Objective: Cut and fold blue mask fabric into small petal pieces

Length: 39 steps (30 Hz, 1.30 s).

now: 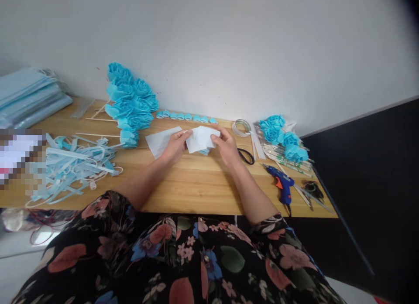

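Note:
Both my hands are raised over the middle of the wooden table, with small white fabric squares (203, 137) between them. My left hand (176, 145) pinches the squares' left edge between thumb and fingers. At their right side my right hand (225, 143) grips them, thumb on top and fingers behind. The squares look thin, overlap one another and spread slightly; a light blue edge shows beneath them. Under and beside my left hand lies a larger pale sheet (162, 139). Just right of my right hand is the black handle of scissors (247, 156), their blades hidden.
Blue fabric flowers (131, 103) on sticks lie at back left, near a heap of cut strips (81, 164) and stacked face masks (29, 92). Small blue rolls (183, 116) line the wall. Rightward are a tape roll (241, 127), more flowers (283, 136) and a blue glue gun (279, 180).

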Motion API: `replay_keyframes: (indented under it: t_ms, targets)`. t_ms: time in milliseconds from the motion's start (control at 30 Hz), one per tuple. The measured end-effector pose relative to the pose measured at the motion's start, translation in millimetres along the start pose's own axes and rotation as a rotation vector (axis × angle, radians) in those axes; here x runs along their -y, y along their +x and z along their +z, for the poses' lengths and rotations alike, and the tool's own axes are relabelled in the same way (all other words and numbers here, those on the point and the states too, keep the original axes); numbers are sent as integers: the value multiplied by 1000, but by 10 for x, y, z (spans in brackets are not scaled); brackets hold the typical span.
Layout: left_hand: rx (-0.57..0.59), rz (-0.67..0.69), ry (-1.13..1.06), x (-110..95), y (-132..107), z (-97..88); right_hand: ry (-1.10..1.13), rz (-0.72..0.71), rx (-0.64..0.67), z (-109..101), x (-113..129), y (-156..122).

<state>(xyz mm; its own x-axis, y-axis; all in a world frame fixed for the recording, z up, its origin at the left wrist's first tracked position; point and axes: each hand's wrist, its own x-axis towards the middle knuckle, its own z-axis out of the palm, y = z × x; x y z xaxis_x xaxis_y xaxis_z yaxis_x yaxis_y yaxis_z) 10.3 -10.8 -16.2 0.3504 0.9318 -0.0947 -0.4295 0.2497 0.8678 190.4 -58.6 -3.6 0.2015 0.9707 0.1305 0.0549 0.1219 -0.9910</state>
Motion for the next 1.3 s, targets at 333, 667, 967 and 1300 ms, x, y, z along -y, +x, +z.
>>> replay_keyframes:
  t_ms: [333, 667, 967, 1300]
  targets:
    - [-379, 243, -31, -1, 261, -246, 66, 99, -144, 97, -122, 70]
    - [-321, 229, -102, -7, 181, -170, -210, 95, -117, 223, -156, 55]
    - [-230, 182, -158, -1, 137, -120, -322, 130, -93, 157, -86, 11]
    - [-213, 144, -156, 3, 130, -125, -168, 79, -24, 173, -75, 37]
